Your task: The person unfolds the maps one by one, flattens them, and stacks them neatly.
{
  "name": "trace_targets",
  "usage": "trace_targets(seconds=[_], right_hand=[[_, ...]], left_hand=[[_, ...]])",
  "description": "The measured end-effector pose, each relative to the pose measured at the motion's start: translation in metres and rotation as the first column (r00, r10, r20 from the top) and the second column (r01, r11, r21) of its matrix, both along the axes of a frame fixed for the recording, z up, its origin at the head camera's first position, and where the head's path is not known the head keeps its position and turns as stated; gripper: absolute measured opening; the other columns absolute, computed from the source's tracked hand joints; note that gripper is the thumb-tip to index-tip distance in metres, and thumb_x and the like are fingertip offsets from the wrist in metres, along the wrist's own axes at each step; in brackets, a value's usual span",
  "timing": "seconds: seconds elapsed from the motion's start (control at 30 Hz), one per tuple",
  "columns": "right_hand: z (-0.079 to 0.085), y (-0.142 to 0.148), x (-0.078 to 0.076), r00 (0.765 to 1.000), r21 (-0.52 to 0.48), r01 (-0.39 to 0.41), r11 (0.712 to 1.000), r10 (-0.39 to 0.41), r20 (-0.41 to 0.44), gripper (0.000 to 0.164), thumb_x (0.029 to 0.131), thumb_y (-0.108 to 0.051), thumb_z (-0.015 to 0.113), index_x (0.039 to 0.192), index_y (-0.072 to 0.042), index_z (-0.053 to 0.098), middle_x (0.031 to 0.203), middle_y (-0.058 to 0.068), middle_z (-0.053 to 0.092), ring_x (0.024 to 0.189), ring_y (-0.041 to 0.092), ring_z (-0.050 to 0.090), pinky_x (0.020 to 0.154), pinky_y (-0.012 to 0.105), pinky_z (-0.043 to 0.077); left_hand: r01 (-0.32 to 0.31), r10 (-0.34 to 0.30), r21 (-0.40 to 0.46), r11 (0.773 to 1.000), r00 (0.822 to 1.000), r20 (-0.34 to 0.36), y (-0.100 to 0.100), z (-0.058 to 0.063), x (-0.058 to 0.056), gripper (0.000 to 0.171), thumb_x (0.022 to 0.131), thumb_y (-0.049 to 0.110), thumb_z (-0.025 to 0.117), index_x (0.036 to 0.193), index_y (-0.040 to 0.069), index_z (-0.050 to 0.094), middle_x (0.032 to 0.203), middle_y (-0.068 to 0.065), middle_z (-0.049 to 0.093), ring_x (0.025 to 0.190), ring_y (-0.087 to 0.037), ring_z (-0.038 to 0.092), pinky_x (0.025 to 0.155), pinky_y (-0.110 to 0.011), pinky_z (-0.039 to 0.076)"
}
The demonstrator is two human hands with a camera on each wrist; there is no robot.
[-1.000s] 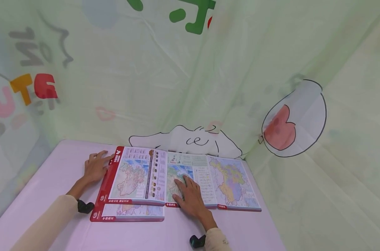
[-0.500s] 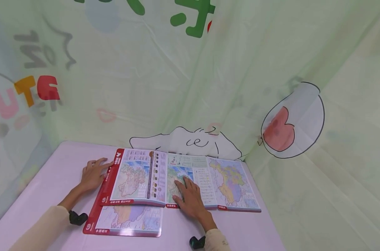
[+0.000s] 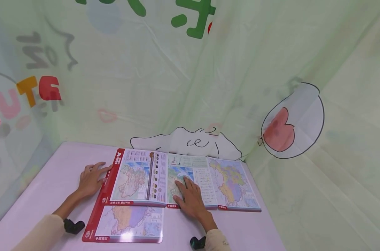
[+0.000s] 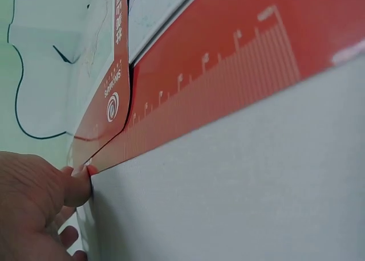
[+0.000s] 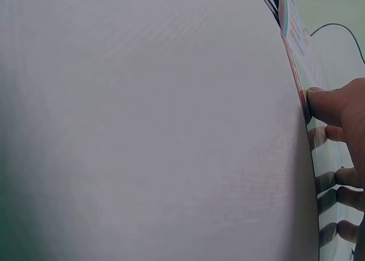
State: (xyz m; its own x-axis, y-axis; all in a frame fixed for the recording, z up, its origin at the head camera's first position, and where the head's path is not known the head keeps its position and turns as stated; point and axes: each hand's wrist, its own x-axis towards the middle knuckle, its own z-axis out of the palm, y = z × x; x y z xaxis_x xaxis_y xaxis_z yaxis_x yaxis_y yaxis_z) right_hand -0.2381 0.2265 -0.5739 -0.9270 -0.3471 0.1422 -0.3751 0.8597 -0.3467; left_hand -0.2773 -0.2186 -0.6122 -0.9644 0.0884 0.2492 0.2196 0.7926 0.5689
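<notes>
My left hand [image 3: 91, 178] is at the left edge of two overlapping red-bordered map sheets. Its thumb [image 4: 77, 187] and forefinger pinch the red edge; the other fingers hang curled below. The upper map sheet [image 3: 131, 184] covers the far part of the lower map sheet [image 3: 130, 221], whose near part sticks out towards me. My right hand [image 3: 191, 198] rests with fingers spread on a green-and-blue map sheet [image 3: 205, 191] in the middle. In the right wrist view its fingertips touch the glossy surface, the thumb [image 5: 325, 104] near the edge.
Another map sheet [image 3: 235, 184], in purple and orange, lies at the right end of the row. A pale pink table [image 3: 240, 230] carries everything. Printed pale green cloth [image 3: 139, 87] hangs behind and at the sides, close to the table's far edge.
The lower map sheet has slid towards me from under the upper one, showing more of its map. My left hand has shifted slightly nearer and left. My right hand stays in place.
</notes>
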Motion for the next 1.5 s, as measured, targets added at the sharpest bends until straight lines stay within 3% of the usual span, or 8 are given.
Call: trace_targets(seconds=[0.37, 0.57, 0.7, 0.8, 0.9, 1.03, 1.33, 1.5], right_hand=[[-0.004, -0.003, -0.001, 1.0, 0.006, -0.027, 1.0, 0.027, -0.007, 0.061, 0.106, -0.041, 0.065, 0.161, -0.018, 0.055, 0.172, 0.025, 0.041, 0.161, 0.049, 0.037, 0.128, 0.069, 0.03], [0.004, -0.009, 0.002, 0.999, 0.019, -0.009, 1.0, 0.01, -0.038, 0.06, 0.105, -0.04, 0.066, 0.159, -0.016, 0.057, 0.169, 0.024, 0.046, 0.158, 0.048, 0.041, 0.126, 0.067, 0.034], [0.02, -0.019, 0.009, 0.995, -0.066, 0.078, 0.995, -0.082, -0.049, 0.048, 0.106, -0.034, 0.068, 0.148, -0.011, 0.066, 0.145, 0.015, 0.07, 0.132, 0.034, 0.065, 0.108, 0.053, 0.052], [0.036, -0.029, 0.02, 0.984, -0.227, 0.176, 0.958, -0.163, 0.073, 0.034, 0.105, -0.026, 0.071, 0.129, -0.002, 0.075, 0.105, 0.009, 0.08, 0.091, 0.022, 0.072, 0.078, 0.037, 0.058], [0.049, -0.038, 0.034, 0.951, -0.342, 0.254, 0.905, -0.17, 0.258, 0.024, 0.102, -0.02, 0.072, 0.107, 0.002, 0.077, 0.079, 0.007, 0.073, 0.065, 0.014, 0.062, 0.057, 0.028, 0.05], [0.056, -0.051, 0.052, 0.889, -0.378, 0.295, 0.877, -0.107, 0.446, 0.02, 0.101, -0.016, 0.073, 0.096, 0.003, 0.075, 0.073, 0.009, 0.072, 0.06, 0.013, 0.062, 0.054, 0.025, 0.051], [0.062, -0.073, 0.078, 0.792, -0.469, 0.484, 0.739, -0.141, 0.594, 0.017, 0.095, -0.007, 0.075, 0.102, 0.009, 0.076, 0.086, 0.011, 0.075, 0.077, 0.024, 0.077, 0.068, 0.038, 0.067], [0.067, -0.073, 0.081, 0.697, -0.434, 0.578, 0.692, -0.141, 0.703, 0.024, 0.097, -0.01, 0.074, 0.11, 0.01, 0.072, 0.104, 0.015, 0.076, 0.093, 0.029, 0.08, 0.077, 0.04, 0.068]], left_hand=[[0.017, -0.017, 0.026, 1.0, 1.0, -0.005, -0.004, 0.005, 0.019, 0.067, 0.094, 0.006, 0.074, 0.158, 0.001, 0.053, 0.164, -0.032, 0.041, 0.143, -0.058, 0.032, 0.108, -0.075, 0.037], [-0.066, 0.061, 0.118, 0.991, 0.997, 0.043, 0.004, 0.021, 0.045, 0.071, 0.103, 0.005, 0.065, 0.166, -0.002, 0.035, 0.165, -0.036, 0.042, 0.144, -0.057, 0.038, 0.111, -0.076, 0.04], [-0.133, 0.101, 0.204, 0.97, 0.982, 0.159, 0.016, 0.048, 0.071, 0.059, 0.109, 0.009, 0.056, 0.162, -0.007, 0.035, 0.154, -0.038, 0.053, 0.138, -0.059, 0.055, 0.107, -0.07, 0.054], [-0.153, 0.1, 0.208, 0.966, 0.964, 0.245, 0.024, 0.062, 0.092, 0.058, 0.11, 0.013, 0.058, 0.158, -0.011, 0.037, 0.141, -0.039, 0.062, 0.123, -0.056, 0.068, 0.093, -0.063, 0.064], [-0.174, 0.117, 0.153, 0.973, 0.939, 0.322, 0.029, 0.069, 0.111, 0.062, 0.107, 0.014, 0.062, 0.155, -0.015, 0.037, 0.125, -0.036, 0.069, 0.101, -0.045, 0.077, 0.077, -0.05, 0.069], [-0.175, 0.123, 0.097, 0.98, 0.909, 0.398, 0.038, 0.077, 0.129, 0.061, 0.105, 0.011, 0.063, 0.15, -0.021, 0.036, 0.114, -0.032, 0.07, 0.092, -0.038, 0.077, 0.072, -0.05, 0.068], [-0.227, 0.154, 0.084, 0.97, 0.847, 0.508, 0.055, 0.073, 0.139, 0.061, 0.103, 0.007, 0.06, 0.147, -0.024, 0.029, 0.128, -0.043, 0.061, 0.116, -0.058, 0.067, 0.097, -0.07, 0.059], [-0.284, 0.156, 0.147, 0.948, 0.811, 0.564, 0.046, 0.063, 0.134, 0.063, 0.106, 0.007, 0.055, 0.15, -0.023, 0.023, 0.139, -0.048, 0.053, 0.135, -0.065, 0.054, 0.105, -0.073, 0.053]])
